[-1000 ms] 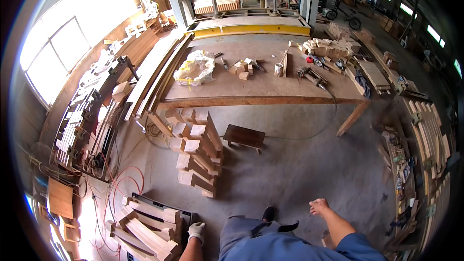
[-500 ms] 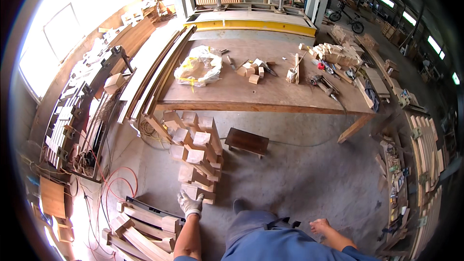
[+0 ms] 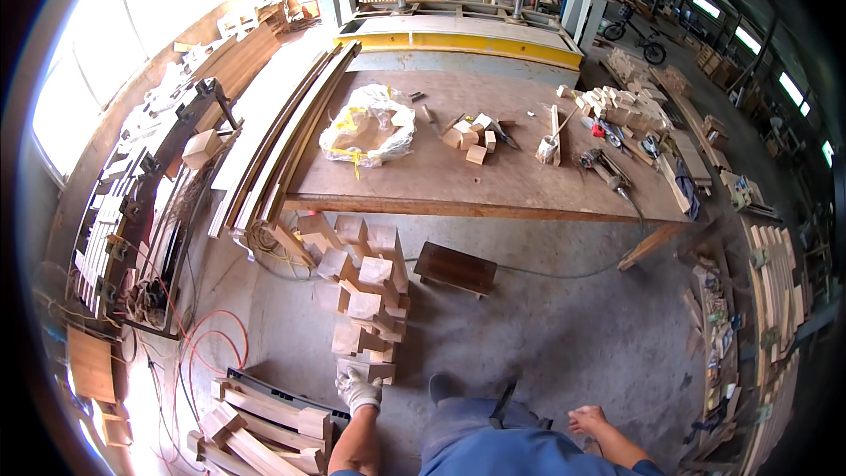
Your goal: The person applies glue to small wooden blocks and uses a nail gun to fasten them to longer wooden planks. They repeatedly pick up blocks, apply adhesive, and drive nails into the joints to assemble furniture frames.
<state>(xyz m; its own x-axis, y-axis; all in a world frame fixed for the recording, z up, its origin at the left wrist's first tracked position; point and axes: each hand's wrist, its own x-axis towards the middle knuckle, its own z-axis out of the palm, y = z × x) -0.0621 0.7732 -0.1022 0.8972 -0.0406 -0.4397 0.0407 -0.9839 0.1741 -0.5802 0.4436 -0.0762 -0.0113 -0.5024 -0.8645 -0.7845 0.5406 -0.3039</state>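
My left hand [image 3: 359,390], in a pale work glove, reaches forward with its fingers extended against the nearest wooden block [image 3: 377,372] of a stacked pile. The fingers look spread rather than wrapped round it. Beyond that block the pile of pale, square-ended wooden pieces [image 3: 365,306] runs toward the table. My bare right hand [image 3: 586,420] hangs at my right side, apart from everything, its fingers curled in and nothing visible in them. To the left of my left forearm lies a stack of wooden leg-like pieces [image 3: 256,419] on a dark base.
A wooden worktable [image 3: 423,181] stands ahead, bearing a plastic bag [image 3: 368,126], small blocks [image 3: 470,135] and a power tool [image 3: 606,171]. Under its front edge sits a low dark stool [image 3: 456,270]. A red hose [image 3: 231,316] curls over the floor at left; wood-laden racks [image 3: 775,300] line the right.
The view has shifted slightly, so the pile and table sit a little differently. My left hand has come up against the nearest block. My right hand stays at my side.
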